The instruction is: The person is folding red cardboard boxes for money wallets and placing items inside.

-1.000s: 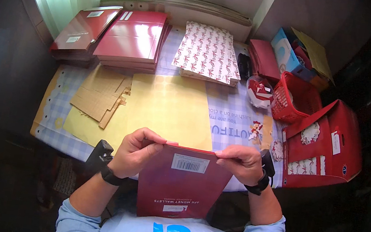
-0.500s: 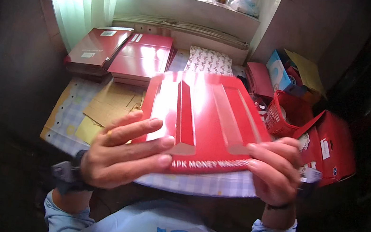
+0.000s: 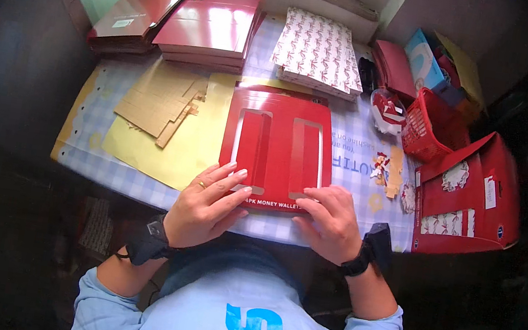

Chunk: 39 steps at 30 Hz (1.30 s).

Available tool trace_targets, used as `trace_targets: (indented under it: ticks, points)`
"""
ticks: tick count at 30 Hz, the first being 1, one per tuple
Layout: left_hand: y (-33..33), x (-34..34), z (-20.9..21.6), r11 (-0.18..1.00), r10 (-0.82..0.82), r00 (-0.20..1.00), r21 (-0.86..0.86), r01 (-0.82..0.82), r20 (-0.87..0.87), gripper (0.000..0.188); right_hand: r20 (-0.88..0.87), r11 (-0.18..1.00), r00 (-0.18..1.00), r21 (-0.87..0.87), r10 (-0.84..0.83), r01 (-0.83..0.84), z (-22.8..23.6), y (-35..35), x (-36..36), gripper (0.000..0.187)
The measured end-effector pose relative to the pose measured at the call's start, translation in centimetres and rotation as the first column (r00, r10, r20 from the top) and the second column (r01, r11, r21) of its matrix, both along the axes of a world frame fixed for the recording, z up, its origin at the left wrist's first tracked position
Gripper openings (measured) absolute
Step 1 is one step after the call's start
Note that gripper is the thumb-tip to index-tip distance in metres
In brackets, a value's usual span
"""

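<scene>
A flat red card sleeve (image 3: 279,147) lies on the checked tablecloth in front of me. It has two long cut-out windows with red flaps in them and white lettering along its near edge. My left hand (image 3: 205,204), fingers spread, rests on the near left corner of the sleeve. At the near right corner, my right hand (image 3: 330,224) touches the sleeve with loosely bent fingers, thumb apart. Neither hand grips it. The sleeve partly covers a yellow sheet (image 3: 143,152), on which brown cardboard pieces (image 3: 157,104) lie to the left.
Stacks of red card (image 3: 210,20) and dark red card (image 3: 140,13) stand at the back left. Behind the sleeve is a pile of patterned white sheets (image 3: 318,50). To the right are a red basket (image 3: 429,132), a blue box (image 3: 429,63) and a red envelope-like folder (image 3: 467,195).
The red sleeve, held up and tilted between both hands before, now lies flat on the table. Both hands have come down to its near corners, and the view has tilted downward.
</scene>
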<state>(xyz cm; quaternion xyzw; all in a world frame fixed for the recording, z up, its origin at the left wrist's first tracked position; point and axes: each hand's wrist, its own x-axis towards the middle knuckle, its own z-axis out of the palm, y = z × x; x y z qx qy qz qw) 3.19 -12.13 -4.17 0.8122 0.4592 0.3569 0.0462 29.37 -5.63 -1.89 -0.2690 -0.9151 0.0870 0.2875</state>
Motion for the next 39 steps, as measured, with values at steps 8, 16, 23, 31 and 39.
trace_targets:
  ticks: [8, 16, 23, 31, 39]
  points:
    - [-0.3, 0.9, -0.6, 0.997, 0.079, 0.992, 0.028, -0.077, -0.097, 0.03, 0.038, 0.996, 0.999, 0.078, -0.032, 0.029, -1.3, -0.8, -3.1, 0.04]
    - [-0.1, 1.2, -0.1, 0.996, 0.071, 0.99, 0.058, -0.064, -0.124, 0.03, 0.135, 0.988, 0.991, 0.155, -0.005, -0.016, -1.7, -0.8, -3.2, 0.033]
    - [0.2, 1.1, -0.4, 0.996, 0.039, 0.992, 0.083, -0.029, -0.121, 0.025, 0.128, 0.989, 0.992, 0.148, 0.002, -0.021, -1.8, -0.5, -3.1, 0.032]
    - [0.1, 0.0, -0.1, 0.999, -0.037, 0.995, 0.003, 0.037, -0.092, 0.03, 0.128, 0.994, 0.991, 0.1, 0.033, -0.046, -1.7, -0.4, -2.8, 0.034]
    - [-0.3, -2.3, 0.5, 0.999, 0.037, 0.987, -0.028, -0.041, -0.155, 0.031, 0.2, 0.99, 0.976, 0.083, 0.091, -0.11, -0.9, -0.3, -1.1, 0.035]
